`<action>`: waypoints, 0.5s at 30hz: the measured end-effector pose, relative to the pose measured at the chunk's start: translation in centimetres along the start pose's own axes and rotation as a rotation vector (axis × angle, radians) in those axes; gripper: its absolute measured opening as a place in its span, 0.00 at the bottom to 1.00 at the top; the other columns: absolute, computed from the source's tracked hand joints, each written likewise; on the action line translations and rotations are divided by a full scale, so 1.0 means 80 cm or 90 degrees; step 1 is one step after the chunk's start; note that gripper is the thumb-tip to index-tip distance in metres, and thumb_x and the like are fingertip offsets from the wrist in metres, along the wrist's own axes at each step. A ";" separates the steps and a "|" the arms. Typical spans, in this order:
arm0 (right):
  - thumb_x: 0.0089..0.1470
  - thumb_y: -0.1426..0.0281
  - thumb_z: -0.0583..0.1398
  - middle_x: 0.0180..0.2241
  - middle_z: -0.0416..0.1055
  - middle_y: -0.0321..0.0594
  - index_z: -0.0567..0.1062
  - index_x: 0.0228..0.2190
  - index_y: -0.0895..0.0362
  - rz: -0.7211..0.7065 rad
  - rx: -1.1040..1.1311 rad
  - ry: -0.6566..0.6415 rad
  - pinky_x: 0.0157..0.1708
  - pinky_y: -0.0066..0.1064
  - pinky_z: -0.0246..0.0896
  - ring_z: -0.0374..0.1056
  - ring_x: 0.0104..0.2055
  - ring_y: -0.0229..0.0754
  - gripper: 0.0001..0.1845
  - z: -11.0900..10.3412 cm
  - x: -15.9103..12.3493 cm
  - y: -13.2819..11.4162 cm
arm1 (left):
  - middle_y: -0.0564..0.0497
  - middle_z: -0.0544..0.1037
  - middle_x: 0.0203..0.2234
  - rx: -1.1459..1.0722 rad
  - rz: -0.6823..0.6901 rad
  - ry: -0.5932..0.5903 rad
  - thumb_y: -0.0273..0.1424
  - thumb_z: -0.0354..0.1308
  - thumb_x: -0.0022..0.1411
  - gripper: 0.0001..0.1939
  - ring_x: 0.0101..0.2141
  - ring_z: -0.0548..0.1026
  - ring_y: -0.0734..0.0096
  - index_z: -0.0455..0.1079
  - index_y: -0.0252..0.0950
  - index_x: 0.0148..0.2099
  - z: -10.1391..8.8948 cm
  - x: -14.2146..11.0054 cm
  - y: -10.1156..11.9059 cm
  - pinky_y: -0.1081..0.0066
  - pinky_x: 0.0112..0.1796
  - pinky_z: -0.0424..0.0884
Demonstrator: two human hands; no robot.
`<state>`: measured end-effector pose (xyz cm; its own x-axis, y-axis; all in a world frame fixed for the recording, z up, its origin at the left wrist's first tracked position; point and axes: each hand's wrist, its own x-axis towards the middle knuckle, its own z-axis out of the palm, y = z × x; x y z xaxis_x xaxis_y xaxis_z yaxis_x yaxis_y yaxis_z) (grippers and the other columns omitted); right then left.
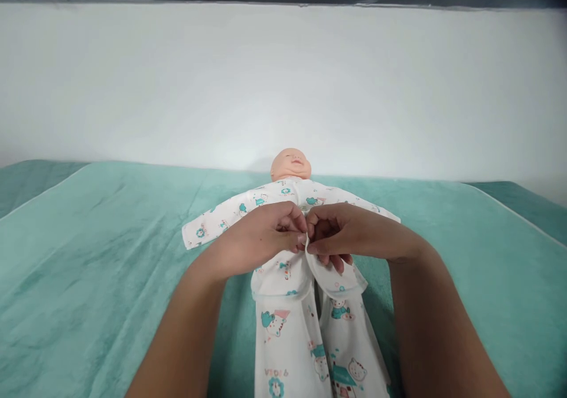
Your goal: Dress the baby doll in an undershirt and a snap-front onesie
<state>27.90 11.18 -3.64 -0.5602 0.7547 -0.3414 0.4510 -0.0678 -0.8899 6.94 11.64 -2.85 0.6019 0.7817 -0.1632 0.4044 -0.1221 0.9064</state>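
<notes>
Centrally: left hand (261,235) and right hand (343,232) each pinching a front edge of the doll's (291,165) shirt (283,271), apparently mid-fastening; edges likely need aligning next.

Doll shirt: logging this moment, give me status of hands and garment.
Left hand and right hand both pinching the printed shirt front edges together at the baby doll midriff. Doll on its back on teal blanket. Nothing obstructing.

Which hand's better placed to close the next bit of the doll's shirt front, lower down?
Probably right hand: its fingers already pinch the open shirt edge and trail toward the hem; left hand sits higher.
</notes>
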 end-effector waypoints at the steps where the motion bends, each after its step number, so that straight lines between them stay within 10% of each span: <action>1: 0.49 0.69 0.61 0.24 0.73 0.33 0.69 0.32 0.54 0.001 -0.003 0.001 0.21 0.26 0.60 0.68 0.22 0.35 0.05 0.000 0.000 0.000 | 0.56 0.76 0.29 0.016 -0.002 0.008 0.31 0.54 0.56 0.03 0.31 0.73 0.71 0.67 0.39 0.35 0.001 -0.001 0.001 0.72 0.31 0.65; 15: 0.49 0.69 0.60 0.22 0.71 0.33 0.66 0.31 0.54 0.012 -0.037 0.005 0.20 0.27 0.60 0.68 0.22 0.37 0.06 0.004 0.000 -0.006 | 0.54 0.74 0.26 0.140 -0.047 0.089 0.32 0.54 0.51 0.07 0.23 0.66 0.72 0.68 0.41 0.35 0.015 -0.001 0.005 0.73 0.20 0.57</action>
<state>27.42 11.01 -3.33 -0.5458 0.7588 -0.3554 0.5009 -0.0445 -0.8644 7.90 10.77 -2.92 0.4702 0.8686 -0.1565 0.5929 -0.1795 0.7851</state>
